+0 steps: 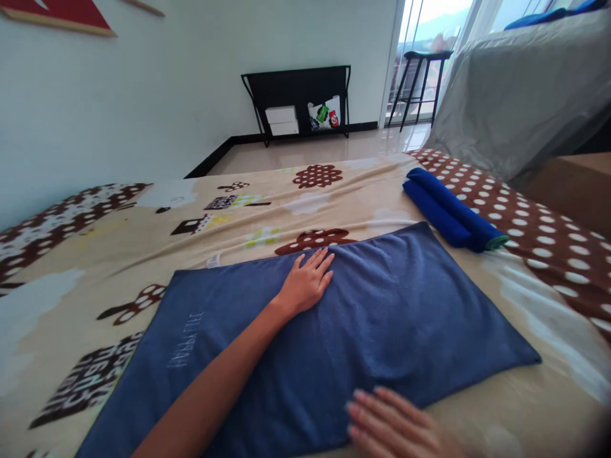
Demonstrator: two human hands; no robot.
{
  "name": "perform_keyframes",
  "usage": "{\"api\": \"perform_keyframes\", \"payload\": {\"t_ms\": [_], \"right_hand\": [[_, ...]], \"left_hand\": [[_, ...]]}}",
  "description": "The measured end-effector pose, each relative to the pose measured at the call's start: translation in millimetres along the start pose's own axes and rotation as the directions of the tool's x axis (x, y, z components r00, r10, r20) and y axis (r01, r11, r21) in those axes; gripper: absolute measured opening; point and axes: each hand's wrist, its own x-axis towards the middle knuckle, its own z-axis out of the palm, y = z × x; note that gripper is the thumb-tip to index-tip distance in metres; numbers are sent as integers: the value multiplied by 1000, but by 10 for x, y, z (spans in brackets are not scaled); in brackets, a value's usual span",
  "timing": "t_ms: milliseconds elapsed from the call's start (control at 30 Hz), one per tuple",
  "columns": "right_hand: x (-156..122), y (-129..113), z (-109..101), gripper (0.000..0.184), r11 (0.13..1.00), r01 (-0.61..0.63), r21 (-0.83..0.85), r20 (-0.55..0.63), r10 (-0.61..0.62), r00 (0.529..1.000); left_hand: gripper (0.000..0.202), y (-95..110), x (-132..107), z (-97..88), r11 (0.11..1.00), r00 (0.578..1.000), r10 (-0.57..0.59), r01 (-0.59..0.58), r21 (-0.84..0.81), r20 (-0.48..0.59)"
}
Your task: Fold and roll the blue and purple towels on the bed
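A blue-grey towel (382, 312) lies spread out on the bed, with lettering near its left end and a small white tag on its far edge. My left hand (308, 280) rests flat on the towel by that far edge, fingers stretched out. Over the towel's near edge is my right hand (394, 423), its fingers extended and slightly blurred; whether it touches the cloth I cannot tell. Neither hand grips anything. To the right, beyond the towel, lies a rolled or folded bright blue cloth (449, 210) with a green edge.
Beneath everything is a patterned beige and brown bedspread (248, 235). A black rack (296, 86) holding white boxes and a printed cushion stands by the far wall. A black stool (422, 79) is near the window. At right are a grey-covered bulky object (534, 89) and a brown box (573, 191).
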Motion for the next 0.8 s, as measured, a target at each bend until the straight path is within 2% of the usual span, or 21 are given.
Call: {"api": "perform_keyframes", "payload": {"t_ms": [33,100,200,267,300,333,367,433,467,500,533,667,733,800], "right_hand": [[-38,76,-90,45,998,-59,-25,48,61,997],[-134,156,-201,55,984,-154,-91,71,160,985],[-335,167,-263,39,990,-128,-63,48,131,990],[-501,221,-317,40,995,-93,33,63,91,994],[-589,280,-355,43,990,-132,54,74,128,989],[-681,356,-395,48,975,-218,33,85,215,973],[-776,440,-432,54,941,-337,-29,90,338,937],[-982,592,-480,63,804,-556,-211,81,581,810],[-1096,644,-490,65,742,-605,-287,88,649,755],[-1218,674,-494,67,709,-617,-341,107,681,724],[-1346,684,-499,70,701,-607,-374,129,688,714],[-1768,637,-593,72,744,-544,-388,177,640,748],[-1799,654,-668,69,764,-542,-350,169,620,766],[-1674,728,-699,66,764,-565,-312,143,626,767]], "left_hand": [[56,37,18,-2,1000,1000,13,-13,0,-25],[57,98,61,9,998,998,57,-58,-14,-31],[56,166,148,39,998,997,66,-65,-22,31],[54,257,234,38,1000,1000,8,-8,4,14],[54,331,287,30,1000,1000,-16,16,17,-21],[53,421,349,23,999,998,-19,21,24,-64],[54,521,417,19,1000,994,3,-1,22,-107],[55,707,565,35,994,982,108,-110,-4,-157],[56,770,637,58,986,975,158,-164,-24,-155],[57,804,701,90,979,972,193,-200,-43,-132],[58,809,754,128,976,974,205,-211,-59,-97],[59,719,847,247,987,988,153,-152,-57,14],[58,773,886,260,988,989,147,-147,-35,-13],[58,949,993,263,980,979,194,-196,-32,-56]]}}
